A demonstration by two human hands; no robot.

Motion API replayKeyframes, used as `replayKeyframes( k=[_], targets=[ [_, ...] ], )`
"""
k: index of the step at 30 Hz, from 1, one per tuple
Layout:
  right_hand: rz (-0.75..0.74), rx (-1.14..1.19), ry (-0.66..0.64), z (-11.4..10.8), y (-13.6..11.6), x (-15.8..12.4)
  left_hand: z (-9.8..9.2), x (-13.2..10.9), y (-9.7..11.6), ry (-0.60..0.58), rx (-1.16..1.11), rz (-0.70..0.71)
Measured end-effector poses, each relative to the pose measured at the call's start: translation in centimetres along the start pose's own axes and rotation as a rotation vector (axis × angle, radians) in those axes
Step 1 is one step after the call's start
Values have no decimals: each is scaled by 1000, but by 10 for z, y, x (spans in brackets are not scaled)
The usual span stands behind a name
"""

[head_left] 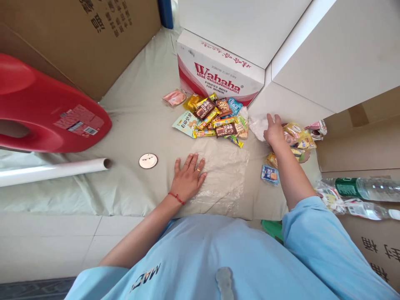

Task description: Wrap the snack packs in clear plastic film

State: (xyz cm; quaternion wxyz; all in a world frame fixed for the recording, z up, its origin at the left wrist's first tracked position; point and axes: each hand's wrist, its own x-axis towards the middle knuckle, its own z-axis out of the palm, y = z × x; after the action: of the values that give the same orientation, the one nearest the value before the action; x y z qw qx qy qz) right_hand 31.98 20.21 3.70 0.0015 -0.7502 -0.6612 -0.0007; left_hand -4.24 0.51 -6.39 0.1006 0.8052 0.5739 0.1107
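Observation:
My left hand [186, 177] lies flat with its fingers spread, on the left edge of a clear plastic bag [225, 166] that is spread on the cloth. My right hand [274, 131] is held out between a crumpled white plastic bag [258, 126] and a pile of packaged snacks [295, 135], two of its fingers stretched apart. Whether it touches the white bag I cannot tell. A blue snack packet [270, 174] lies below that pile, near my right forearm. Another heap of snacks [215, 118], with brown cocoa packets and yellow bars, sits beyond my left hand.
A Wahaha water carton [218, 75] stands behind the snacks, against white cabinets [231, 25]. To the left are a red jug [46, 108], a white tube [56, 171], a round badge [148, 161] and a cardboard box [78, 41]. Plastic bottles [368, 189] lie at right.

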Motion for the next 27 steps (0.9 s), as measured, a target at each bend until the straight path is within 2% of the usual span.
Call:
replayKeyframes(
  k=[6, 7, 11, 13, 15, 20, 27],
  targets=[
    [2, 110, 212, -9, -37, -6, 0, 0, 0, 3, -20, -5],
    [6, 122, 192, -6, -45, -8, 0, 0, 0, 3, -21, -4],
    [65, 138, -81, 18, -81, -13, -1, 0, 0, 4, -34, 4],
    [122, 168, -90, 31, -95, -14, -1, 0, 0, 7, -44, 5],
    [188, 221, -35, 40, -105, -13, -1, 0, -1, 7, -51, 4],
    [303, 354, 12, 50, -114, -9, 0, 1, -2, -10, -61, -5],
    [322, 494, -22, 57, -110, -4, 0, 1, -2, -16, -62, -1]
  ],
)
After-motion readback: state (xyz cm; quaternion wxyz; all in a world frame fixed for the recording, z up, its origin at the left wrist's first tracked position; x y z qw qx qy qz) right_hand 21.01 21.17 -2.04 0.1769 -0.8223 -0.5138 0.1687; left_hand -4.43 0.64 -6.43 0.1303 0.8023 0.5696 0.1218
